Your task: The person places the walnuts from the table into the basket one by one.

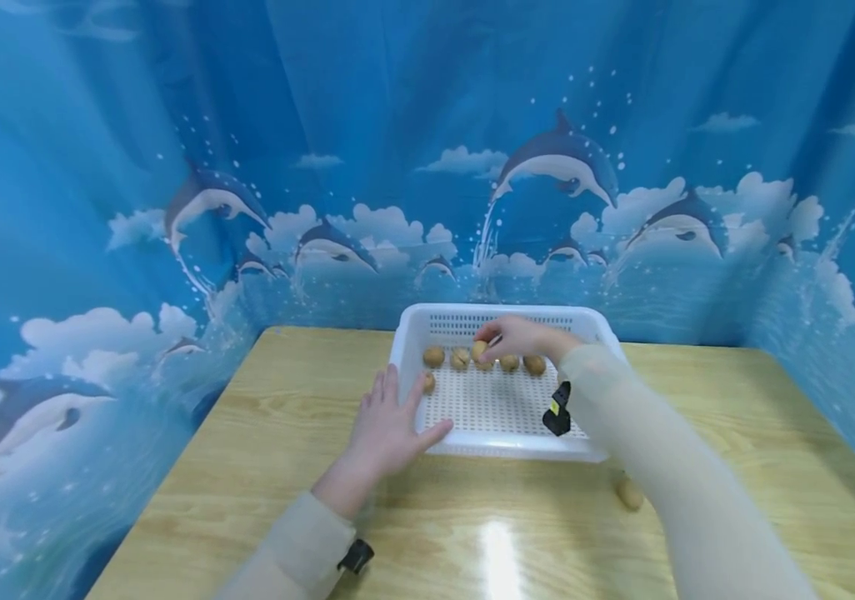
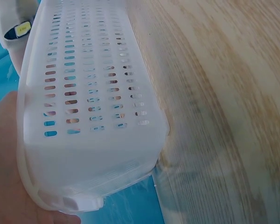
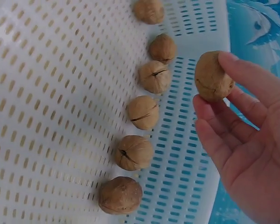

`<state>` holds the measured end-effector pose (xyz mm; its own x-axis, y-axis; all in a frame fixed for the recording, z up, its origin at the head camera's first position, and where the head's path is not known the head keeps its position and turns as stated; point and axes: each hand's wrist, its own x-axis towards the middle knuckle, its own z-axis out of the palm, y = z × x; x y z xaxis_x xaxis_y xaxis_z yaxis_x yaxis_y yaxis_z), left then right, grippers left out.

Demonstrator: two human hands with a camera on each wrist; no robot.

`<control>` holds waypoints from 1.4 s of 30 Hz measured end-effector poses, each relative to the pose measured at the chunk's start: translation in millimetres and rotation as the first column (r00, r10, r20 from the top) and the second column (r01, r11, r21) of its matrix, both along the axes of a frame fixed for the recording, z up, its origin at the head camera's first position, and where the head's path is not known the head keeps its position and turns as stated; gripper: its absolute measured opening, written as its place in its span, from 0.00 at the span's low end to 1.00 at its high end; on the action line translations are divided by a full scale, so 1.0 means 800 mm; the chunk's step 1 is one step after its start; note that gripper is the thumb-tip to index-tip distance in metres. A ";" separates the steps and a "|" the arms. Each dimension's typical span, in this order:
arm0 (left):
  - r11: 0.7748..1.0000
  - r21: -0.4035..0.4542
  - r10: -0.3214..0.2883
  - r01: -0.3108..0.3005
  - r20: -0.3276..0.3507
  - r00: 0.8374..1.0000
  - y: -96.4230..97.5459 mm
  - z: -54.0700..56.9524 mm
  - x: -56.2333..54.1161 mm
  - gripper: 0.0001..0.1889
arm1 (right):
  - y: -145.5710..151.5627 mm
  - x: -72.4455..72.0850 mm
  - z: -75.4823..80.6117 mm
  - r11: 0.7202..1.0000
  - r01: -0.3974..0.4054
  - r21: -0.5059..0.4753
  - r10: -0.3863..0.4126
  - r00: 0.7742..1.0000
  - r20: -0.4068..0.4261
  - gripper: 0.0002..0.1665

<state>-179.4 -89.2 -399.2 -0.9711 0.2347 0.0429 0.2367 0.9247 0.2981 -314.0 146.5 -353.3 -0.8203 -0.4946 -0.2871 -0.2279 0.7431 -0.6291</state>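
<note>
A white perforated plastic basket (image 1: pixel 513 444) stands on the wooden table. My right hand (image 1: pixel 521 337) is over its far side and pinches a walnut (image 3: pixel 213 77) between thumb and fingers, raised above the basket floor in the right wrist view. Several walnuts (image 3: pixel 143 112) lie in a row along the far wall inside. One more walnut (image 1: pixel 429 383) sits by the left wall, partly behind my left fingers. With fingers spread and straight, my left hand (image 1: pixel 392 423) rests on the basket's front left corner; the left wrist view shows it along the rim.
Outside the basket, a walnut (image 1: pixel 630 493) lies on the table (image 1: pixel 247 467) at the front right, beside my right sleeve. A blue dolphin-print curtain (image 1: pixel 412 167) hangs behind the table and along both sides.
</note>
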 end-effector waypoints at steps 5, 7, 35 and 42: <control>1.000 0.013 -0.001 0.001 -0.003 1.000 0.000 0.001 0.003 0.44 | -0.020 -0.008 -0.017 0.999 0.001 0.036 -0.002 1.000 0.017 0.27; 1.000 0.011 0.000 0.000 -0.005 1.000 0.000 0.001 0.004 0.44 | -0.027 -0.013 -0.026 0.998 -0.029 0.064 0.029 1.000 0.003 0.27; 0.999 0.035 -0.001 0.002 -0.030 1.000 -0.002 0.001 0.006 0.44 | 0.038 0.025 0.035 0.989 -0.024 -0.144 0.011 0.996 -0.091 0.33; 1.000 0.028 -0.004 0.005 -0.034 0.999 0.002 0.002 0.007 0.45 | 0.120 0.083 0.038 0.984 0.069 -0.167 -0.099 0.979 -0.178 0.36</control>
